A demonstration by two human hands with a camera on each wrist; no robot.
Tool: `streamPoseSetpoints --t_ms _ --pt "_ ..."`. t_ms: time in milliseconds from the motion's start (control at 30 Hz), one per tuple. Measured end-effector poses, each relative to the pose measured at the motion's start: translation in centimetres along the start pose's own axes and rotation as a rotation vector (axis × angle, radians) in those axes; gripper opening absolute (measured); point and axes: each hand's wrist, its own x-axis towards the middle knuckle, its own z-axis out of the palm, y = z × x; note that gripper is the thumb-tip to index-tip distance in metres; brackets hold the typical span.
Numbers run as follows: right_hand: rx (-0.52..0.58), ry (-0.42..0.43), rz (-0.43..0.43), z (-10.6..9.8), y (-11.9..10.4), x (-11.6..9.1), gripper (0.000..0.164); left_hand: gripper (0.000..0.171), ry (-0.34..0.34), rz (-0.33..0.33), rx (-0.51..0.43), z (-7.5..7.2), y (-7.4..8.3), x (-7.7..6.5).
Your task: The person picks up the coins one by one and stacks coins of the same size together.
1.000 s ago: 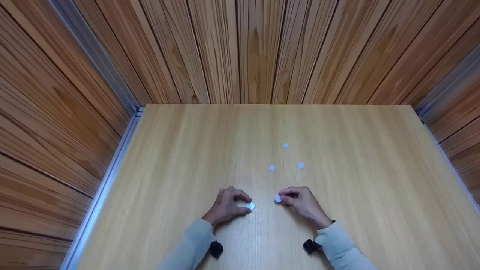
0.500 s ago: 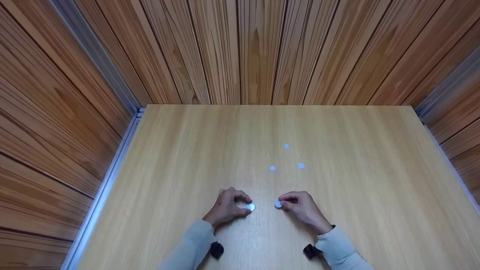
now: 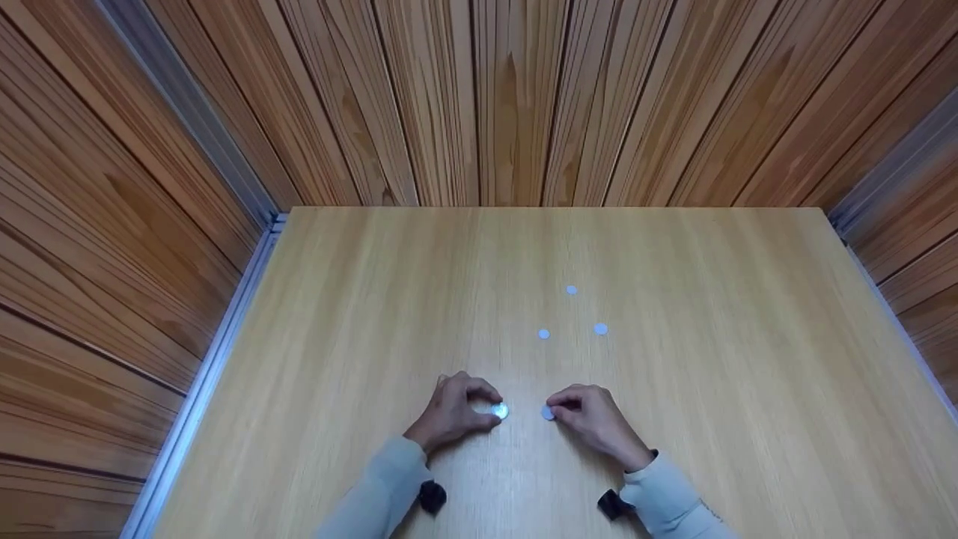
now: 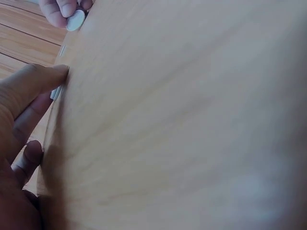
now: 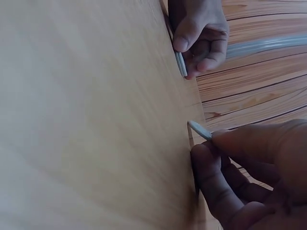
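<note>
We see left grip (image 3: 453, 408) pinching pale disc (image 3: 501, 410), flat on bench (image 3: 374, 314); right grip (image 3: 596, 421) pinching tilted disc (image 3: 548, 413) nearby; three loose discs (image 3: 601, 329) farther out.

The head view looks forward and down from above and behind both hands, far enough back to take in the left hand (image 3: 455, 408), the right hand (image 3: 595, 421), the tabletop (image 3: 359, 314) around them and the wooden wall (image 3: 479, 105) beyond. The left wrist view sits low over the tabletop, close to the left hand and rolled on its side; it faces past that hand's fingers to the right hand, farther off with its pale disc (image 4: 76, 21). The right wrist view, also low and sideways, keeps the right hand close and looks across to the left hand. The wrist views share both hands.
</note>
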Motion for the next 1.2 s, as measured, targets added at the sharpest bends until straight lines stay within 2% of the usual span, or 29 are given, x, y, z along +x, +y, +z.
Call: streamPoseSetpoints --t_ms 200,467,733,1000,1200 --pt "-0.029 -0.006 -0.024 0.1 -0.1 0.0 0.01 0.019 -0.004 -0.016 0.003 0.0 0.0 0.0" --pt "0.0 -0.048 -0.025 -0.1 0.1 0.0 0.015 0.021 -0.009 -0.014 0.001 -0.1 0.1 0.0" --pt "-0.009 -0.08 -0.02 0.0 0.1 0.2 0.014 0.022 -0.027 -0.067 -0.031 -0.3 0.2 0.1" --pt "-0.053 -0.07 -0.013 0.1 -0.2 0.2 0.013 0.023 0.015 -0.017 -0.028 -0.1 0.5 -0.2" --pt "-0.05 -0.065 -0.012 0.1 -0.1 0.2 0.013 0.023 0.024 -0.088 -0.045 0.2 1.1 -0.1"
